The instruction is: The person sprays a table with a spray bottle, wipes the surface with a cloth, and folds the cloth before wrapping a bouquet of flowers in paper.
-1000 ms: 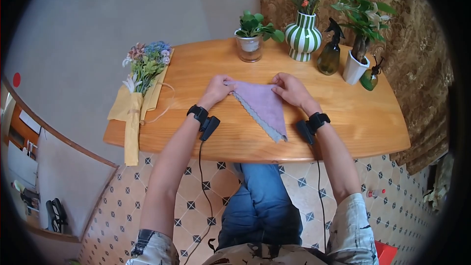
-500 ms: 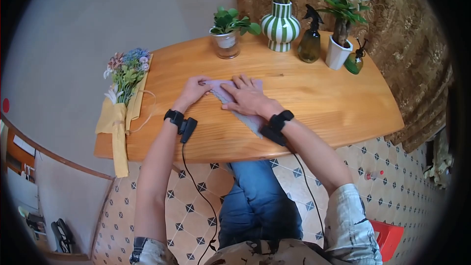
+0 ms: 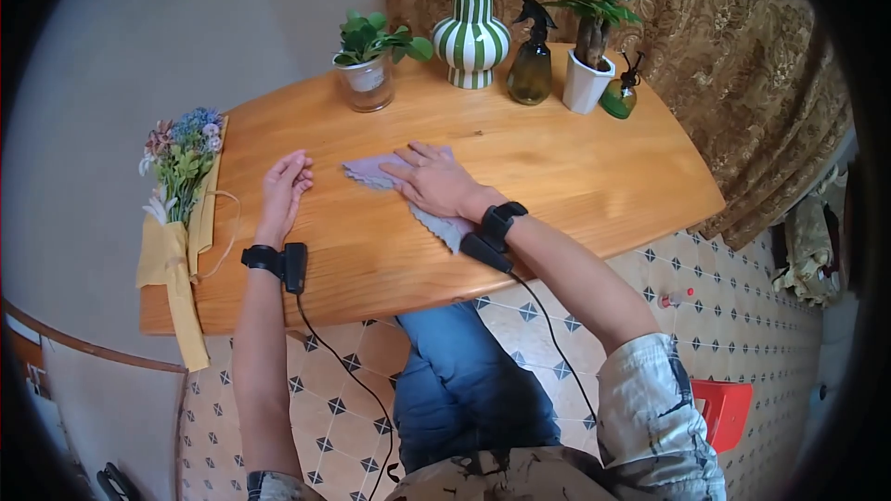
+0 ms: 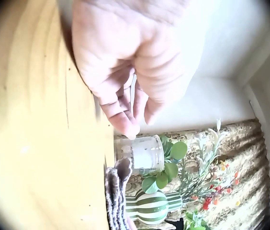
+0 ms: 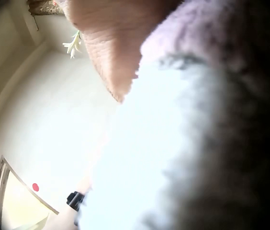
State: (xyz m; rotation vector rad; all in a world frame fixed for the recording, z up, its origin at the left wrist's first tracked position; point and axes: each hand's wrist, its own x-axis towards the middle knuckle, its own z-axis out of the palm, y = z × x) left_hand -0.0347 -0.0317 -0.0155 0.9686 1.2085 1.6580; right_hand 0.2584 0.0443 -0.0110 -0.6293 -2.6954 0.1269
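Note:
A folded cloth (image 3: pixel 367 169), purple above with a grey scalloped edge, lies on the wooden table (image 3: pixel 557 176). My right hand (image 3: pixel 439 183) presses flat on it with fingers spread, covering its middle. In the right wrist view, the blurred cloth (image 5: pixel 183 43) fills much of the picture beside my palm (image 5: pixel 111 43). To the left of the cloth, my left hand (image 3: pixel 285 187) is apart from it, fingers loosely bent and holding nothing. The left wrist view shows the cloth's layered edge (image 4: pixel 117 196) beyond those fingertips.
A wrapped bouquet (image 3: pixel 181 176) lies along the left edge, its paper overhanging the front. Along the back stand a potted plant (image 3: pixel 367 83), a striped vase (image 3: pixel 471 42), a dark spray bottle (image 3: pixel 532 65), a white planter (image 3: pixel 587 83) and a small green sprayer (image 3: pixel 620 97).
The right hand first pinched the cloth's right corner, then came down flat on the cloth. The left hand has let go of the left corner and drawn away leftward. The head view has shifted right.

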